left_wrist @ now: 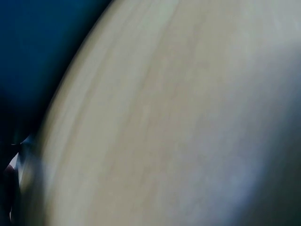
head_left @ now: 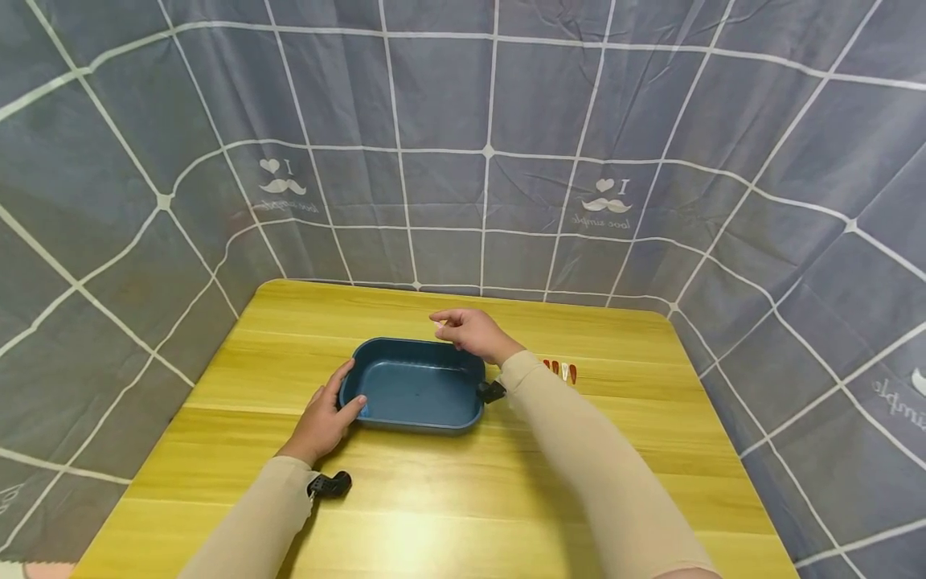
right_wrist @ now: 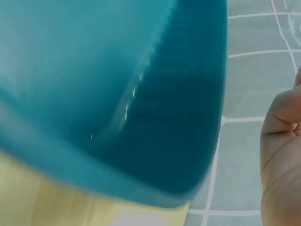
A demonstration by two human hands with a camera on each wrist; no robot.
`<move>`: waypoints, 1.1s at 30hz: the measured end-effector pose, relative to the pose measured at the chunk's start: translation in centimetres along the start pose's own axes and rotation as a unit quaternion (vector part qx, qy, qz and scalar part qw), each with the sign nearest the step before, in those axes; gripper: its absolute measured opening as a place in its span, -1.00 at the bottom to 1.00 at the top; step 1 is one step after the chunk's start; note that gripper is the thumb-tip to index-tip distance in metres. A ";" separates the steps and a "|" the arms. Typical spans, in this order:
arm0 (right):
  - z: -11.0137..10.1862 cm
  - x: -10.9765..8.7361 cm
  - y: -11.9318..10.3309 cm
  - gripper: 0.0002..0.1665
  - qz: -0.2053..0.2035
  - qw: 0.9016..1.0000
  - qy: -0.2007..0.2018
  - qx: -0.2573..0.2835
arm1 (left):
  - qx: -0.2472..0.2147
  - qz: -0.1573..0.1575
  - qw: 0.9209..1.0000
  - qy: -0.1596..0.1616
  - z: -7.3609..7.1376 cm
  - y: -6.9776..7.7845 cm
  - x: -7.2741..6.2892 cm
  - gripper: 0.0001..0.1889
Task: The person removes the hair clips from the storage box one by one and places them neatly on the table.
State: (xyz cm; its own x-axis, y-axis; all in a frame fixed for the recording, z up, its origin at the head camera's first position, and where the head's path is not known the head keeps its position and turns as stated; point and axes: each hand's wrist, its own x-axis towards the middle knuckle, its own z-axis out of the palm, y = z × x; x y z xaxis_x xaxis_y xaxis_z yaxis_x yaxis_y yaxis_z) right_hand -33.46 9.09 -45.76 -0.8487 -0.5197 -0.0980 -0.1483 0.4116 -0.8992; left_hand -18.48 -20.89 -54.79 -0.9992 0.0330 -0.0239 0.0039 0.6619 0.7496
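A dark blue rectangular basin (head_left: 418, 390) sits on the table. My left hand (head_left: 321, 418) grips its left end, thumb over the rim on the inside and fingers along the outside. Above the basin's far right corner, my right hand (head_left: 473, 334) pinches a small pale hair clip (head_left: 439, 324) between thumb and fingertips. To the right of the basin, several hair clips (head_left: 564, 371), red and white, lie in a row beside my right forearm. The right wrist view shows the basin's inner wall (right_wrist: 174, 117) close up and part of my right hand (right_wrist: 282, 160).
The wooden table (head_left: 434, 515) reaches back to a grey curtain (head_left: 448, 193) with white lines, which also hangs at both sides. A black wrist camera mount (head_left: 330, 485) juts from the left sleeve, and another black mount (head_left: 492, 392) overlaps the basin's right rim.
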 end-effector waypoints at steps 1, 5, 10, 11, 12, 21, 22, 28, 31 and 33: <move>-0.2 -0.1 0.1 -0.50 0.002 1.000 0.003 0.005 | 0.000 0.000 1.000 0.000 0.0 0.0 0.0 -0.22; -1.1 -0.5 0.5 -0.48 0.004 1.000 0.015 0.018 | 0.002 0.000 1.000 -0.001 0.0 0.1 -0.1 -0.22; -2.3 -1.0 1.1 -0.50 0.001 0.999 0.023 0.023 | 0.002 0.002 1.000 -0.003 0.0 0.0 -0.1 -0.22; -2.6 -1.2 1.3 -0.51 0.000 0.999 0.024 0.021 | 0.002 0.003 1.000 -0.003 0.0 0.0 -0.1 -0.22; -2.8 -1.3 1.4 -0.51 0.000 1.000 0.026 0.017 | 0.002 0.004 1.000 -0.003 0.0 0.0 -0.1 -0.22; -4.8 -2.3 2.2 -0.52 0.013 0.999 0.041 0.021 | 0.002 0.004 1.000 -0.004 0.0 0.2 -0.1 -0.22; -5.0 -2.4 2.2 -0.51 0.014 0.999 0.041 0.024 | 0.001 0.004 1.000 -0.003 0.0 0.2 -0.1 -0.22; -5.8 -2.8 2.4 -0.48 0.018 0.998 0.039 0.036 | 0.003 0.004 1.000 -0.002 0.0 0.1 -0.1 -0.22; -6.1 -3.1 2.4 -0.48 0.024 0.998 0.043 0.032 | 0.003 0.004 1.000 -0.002 0.1 0.1 -0.1 -0.22; -6.4 -3.2 2.5 -0.48 0.026 0.998 0.046 0.026 | 0.003 0.004 1.000 -0.002 0.1 0.1 -0.1 -0.22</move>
State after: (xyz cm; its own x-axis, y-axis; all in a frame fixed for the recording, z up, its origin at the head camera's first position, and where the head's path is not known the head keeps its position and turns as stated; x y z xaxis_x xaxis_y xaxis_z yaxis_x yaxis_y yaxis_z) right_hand -34.36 16.56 -44.97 -0.8982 -0.4260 -0.1083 -0.0772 0.3955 -0.9152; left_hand -18.34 -20.79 -54.79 -0.9990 0.0407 -0.0206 0.0117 0.6656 0.7462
